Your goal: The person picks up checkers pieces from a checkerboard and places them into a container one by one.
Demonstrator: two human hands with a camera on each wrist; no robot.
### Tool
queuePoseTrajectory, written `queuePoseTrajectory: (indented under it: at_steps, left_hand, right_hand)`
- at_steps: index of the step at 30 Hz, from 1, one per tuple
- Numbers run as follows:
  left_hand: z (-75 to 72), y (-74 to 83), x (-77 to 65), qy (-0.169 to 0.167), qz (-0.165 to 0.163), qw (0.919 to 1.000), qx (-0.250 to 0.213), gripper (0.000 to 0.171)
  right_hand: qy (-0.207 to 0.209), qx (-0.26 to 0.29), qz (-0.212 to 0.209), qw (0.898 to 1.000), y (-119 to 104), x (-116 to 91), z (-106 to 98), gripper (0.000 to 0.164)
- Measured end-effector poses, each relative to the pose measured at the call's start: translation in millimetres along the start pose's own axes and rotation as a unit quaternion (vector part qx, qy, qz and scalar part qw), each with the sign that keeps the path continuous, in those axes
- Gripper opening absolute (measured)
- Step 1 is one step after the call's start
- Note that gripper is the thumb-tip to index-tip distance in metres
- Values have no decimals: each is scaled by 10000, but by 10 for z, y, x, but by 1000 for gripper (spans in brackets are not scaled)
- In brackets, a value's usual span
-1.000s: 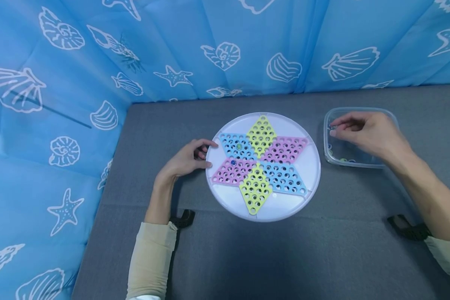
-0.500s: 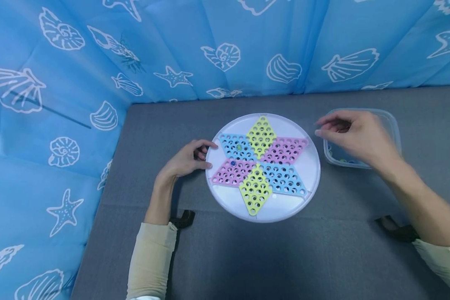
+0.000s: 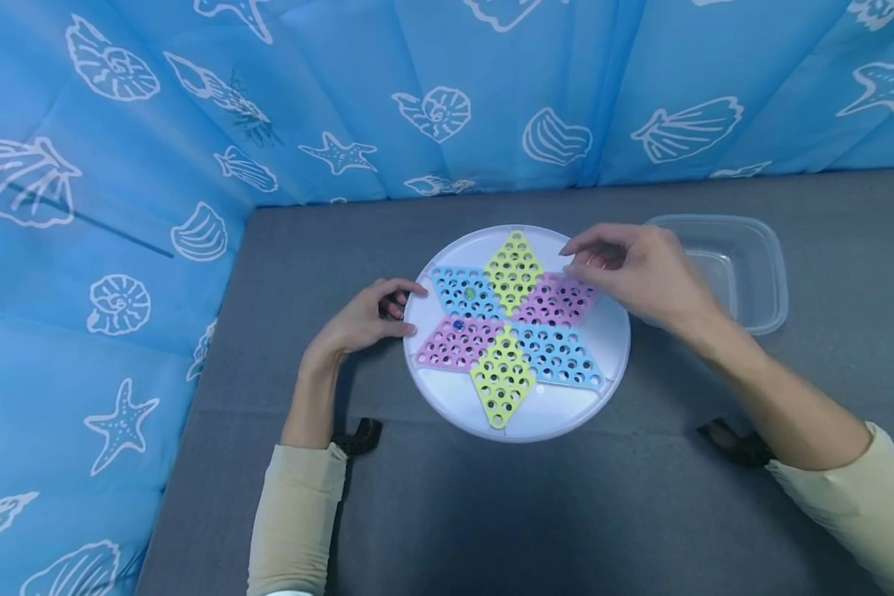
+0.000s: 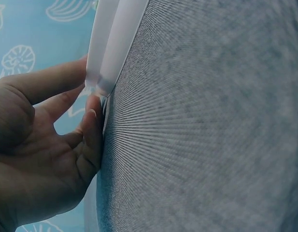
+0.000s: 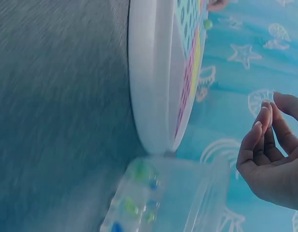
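A round white Chinese checkers board (image 3: 439,397) with a yellow, pink and blue star of holes lies on the table. A green marble (image 3: 470,293) sits in its upper-left blue section, a blue marble (image 3: 458,325) in the left pink one. My left hand (image 3: 361,319) holds the board's left rim between thumb and fingers, seen close at the white edge in the left wrist view. Above the upper-right pink section is my right hand (image 3: 636,269), fingers curled and thumb near the index finger. I cannot tell whether something sits between its fingertips.
Right of the board stands a clear plastic box (image 3: 778,285), partly behind the right forearm. In the right wrist view several green and blue marbles (image 5: 132,207) show through its wall. A blue shell-print curtain (image 3: 343,83) borders the grey table (image 3: 536,513).
My right hand has moved left, out of the clear box and over the board's right side. The left hand stays at the rim, and both marbles keep their places.
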State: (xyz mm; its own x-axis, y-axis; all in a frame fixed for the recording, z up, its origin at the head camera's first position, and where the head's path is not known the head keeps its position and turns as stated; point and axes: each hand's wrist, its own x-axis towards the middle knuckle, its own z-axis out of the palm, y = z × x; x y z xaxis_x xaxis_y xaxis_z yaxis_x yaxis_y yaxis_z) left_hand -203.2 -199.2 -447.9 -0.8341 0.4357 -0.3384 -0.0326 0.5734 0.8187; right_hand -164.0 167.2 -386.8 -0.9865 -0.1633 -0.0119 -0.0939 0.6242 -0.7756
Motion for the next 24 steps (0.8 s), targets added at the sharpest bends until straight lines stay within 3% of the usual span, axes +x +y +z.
queuePoseTrajectory:
  at_steps: [11, 24]
  left_hand:
    - [21, -58, -35, 16, -2, 10000, 28, 48]
    - [-11, -3, -3, -23, 88, 9999, 67, 48]
  right_hand:
    - [-446, 159, -231, 9986, -144, 144, 274, 22]
    - [-796, 148, -448, 9957, -229, 304, 465, 20]
